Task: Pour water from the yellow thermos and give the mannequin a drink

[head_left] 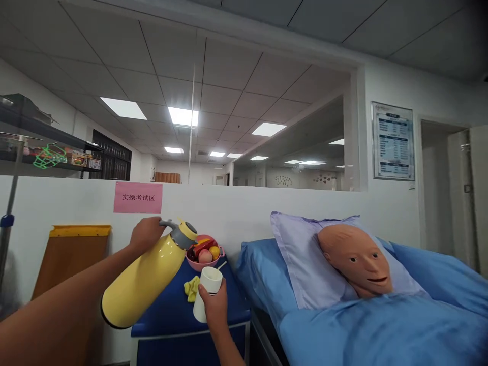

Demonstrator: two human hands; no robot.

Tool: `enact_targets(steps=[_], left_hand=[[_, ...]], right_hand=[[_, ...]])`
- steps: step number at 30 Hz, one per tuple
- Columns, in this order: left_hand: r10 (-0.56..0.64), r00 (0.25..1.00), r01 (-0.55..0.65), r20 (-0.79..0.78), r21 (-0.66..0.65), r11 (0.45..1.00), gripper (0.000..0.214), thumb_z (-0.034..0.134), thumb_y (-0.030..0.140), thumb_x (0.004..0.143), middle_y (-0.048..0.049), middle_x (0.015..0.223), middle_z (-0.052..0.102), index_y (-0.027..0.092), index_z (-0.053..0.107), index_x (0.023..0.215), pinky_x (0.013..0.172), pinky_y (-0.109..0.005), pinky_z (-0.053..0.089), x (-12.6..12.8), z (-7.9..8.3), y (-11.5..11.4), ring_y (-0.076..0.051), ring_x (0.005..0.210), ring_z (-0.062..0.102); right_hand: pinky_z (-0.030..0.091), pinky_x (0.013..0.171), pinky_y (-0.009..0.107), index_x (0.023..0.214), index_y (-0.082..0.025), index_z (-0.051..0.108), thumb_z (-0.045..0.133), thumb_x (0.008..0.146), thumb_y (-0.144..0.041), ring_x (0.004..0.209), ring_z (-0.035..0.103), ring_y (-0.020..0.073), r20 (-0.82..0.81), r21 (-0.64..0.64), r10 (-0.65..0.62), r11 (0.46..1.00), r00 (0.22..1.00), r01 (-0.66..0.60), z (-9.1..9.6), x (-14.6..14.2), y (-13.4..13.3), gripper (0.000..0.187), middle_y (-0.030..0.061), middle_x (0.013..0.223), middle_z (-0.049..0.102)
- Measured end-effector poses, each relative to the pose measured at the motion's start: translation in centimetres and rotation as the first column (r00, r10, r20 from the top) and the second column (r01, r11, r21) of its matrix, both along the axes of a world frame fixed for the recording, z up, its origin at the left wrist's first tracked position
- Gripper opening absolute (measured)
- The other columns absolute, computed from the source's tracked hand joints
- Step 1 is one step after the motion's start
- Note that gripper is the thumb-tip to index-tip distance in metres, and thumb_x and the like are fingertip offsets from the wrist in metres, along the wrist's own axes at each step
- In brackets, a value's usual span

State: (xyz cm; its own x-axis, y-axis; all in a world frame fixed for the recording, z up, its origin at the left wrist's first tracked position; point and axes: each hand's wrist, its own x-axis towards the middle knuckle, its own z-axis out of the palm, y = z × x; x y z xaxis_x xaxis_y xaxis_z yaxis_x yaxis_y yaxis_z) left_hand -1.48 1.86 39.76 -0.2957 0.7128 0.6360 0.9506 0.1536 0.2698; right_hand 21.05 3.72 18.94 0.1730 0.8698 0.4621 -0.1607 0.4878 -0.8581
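While the left grip (147, 235) clamps the yellow flask (147, 277) by its handle (166, 222), the long axis slants up rightward, top end (186, 232) above-left of the white cup (211, 284) enclosed by the right grip (215, 306).

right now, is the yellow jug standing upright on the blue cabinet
No, the left hand holds the yellow jug by its handle, tilted toward the white cup in the right hand.

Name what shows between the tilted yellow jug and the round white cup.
In the head view, a crumpled yellow cloth shows between the jug and the cup, on the blue cabinet top.
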Motion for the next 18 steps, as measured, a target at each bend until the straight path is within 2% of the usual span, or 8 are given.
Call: enact_targets(steps=[2,5,9,13,18], left_hand=[[-0.033,0.997,0.033,-0.066,-0.005,0.999,0.046,0.042,0.053,0.09,-0.014,0.087,0.07,0.017,0.068,0.08,0.068,-0.031,0.039,1.9,1.7,-1.8,-0.028,0.084,0.064],[-0.072,0.96,0.061,-0.27,-0.05,0.997,0.048,0.039,0.049,0.094,-0.016,0.084,0.069,0.013,0.069,0.085,0.07,-0.032,0.041,4.8,4.0,-4.2,-0.027,0.081,0.065],[-0.136,0.909,0.101,-0.394,-0.107,0.989,0.045,0.044,0.044,0.094,-0.018,0.082,0.067,0.008,0.07,0.086,0.072,-0.034,0.043,8.4,6.1,-6.5,-0.03,0.084,0.066],[-0.222,0.835,0.152,-0.503,-0.177,0.972,0.046,0.043,0.044,0.094,-0.0199,0.084,0.067,0.008,0.07,0.086,0.072,-0.038,0.046,11.0,6.7,-8.3,-0.032,0.083,0.067],[-0.349,0.677,0.185,-0.648,-0.309,0.933,0.048,0.034,0.043,0.095,-0.0199,0.084,0.069,0.014,0.071,0.086,0.064,-0.041,0.05,13.2,6.2,-9.8,-0.033,0.075,0.068]], right_hand=[[0.052,0.08,0.034,0.108,-0.017,0.055,0.074,0.066,-0.035,0.087,0.067,0.0241,-0.002,0.02,0.025,0.999,1.0,-0.025,0.6,0.2,-2.4,0.049,0.0062,0.096,0.071],[0.052,0.083,0.034,0.113,-0.017,0.054,0.075,0.065,-0.032,0.09,0.067,0.0236,0.003,0.061,0.053,0.997,0.999,-0.053,1.8,1.0,-5.8,0.054,0.0069,0.101,0.07],[0.051,0.082,0.032,0.115,-0.017,0.054,0.073,0.066,-0.028,0.092,0.065,0.0232,0.021,0.066,0.028,0.997,0.999,-0.029,3.3,2.1,-9.3,0.054,0.006,0.101,0.07],[0.05,0.079,0.03,0.114,-0.017,0.054,0.073,0.065,-0.026,0.087,0.064,0.0217,0.1,0.069,-0.025,0.997,0.995,0.018,4.0,2.8,-11.2,0.054,0.0044,0.098,0.069],[0.05,0.07,0.03,0.115,-0.017,0.053,0.069,0.067,-0.023,0.076,0.063,0.0206,0.175,0.071,-0.023,0.997,0.984,0.011,3.9,3.4,-12.1,0.051,0.0039,0.092,0.068]])
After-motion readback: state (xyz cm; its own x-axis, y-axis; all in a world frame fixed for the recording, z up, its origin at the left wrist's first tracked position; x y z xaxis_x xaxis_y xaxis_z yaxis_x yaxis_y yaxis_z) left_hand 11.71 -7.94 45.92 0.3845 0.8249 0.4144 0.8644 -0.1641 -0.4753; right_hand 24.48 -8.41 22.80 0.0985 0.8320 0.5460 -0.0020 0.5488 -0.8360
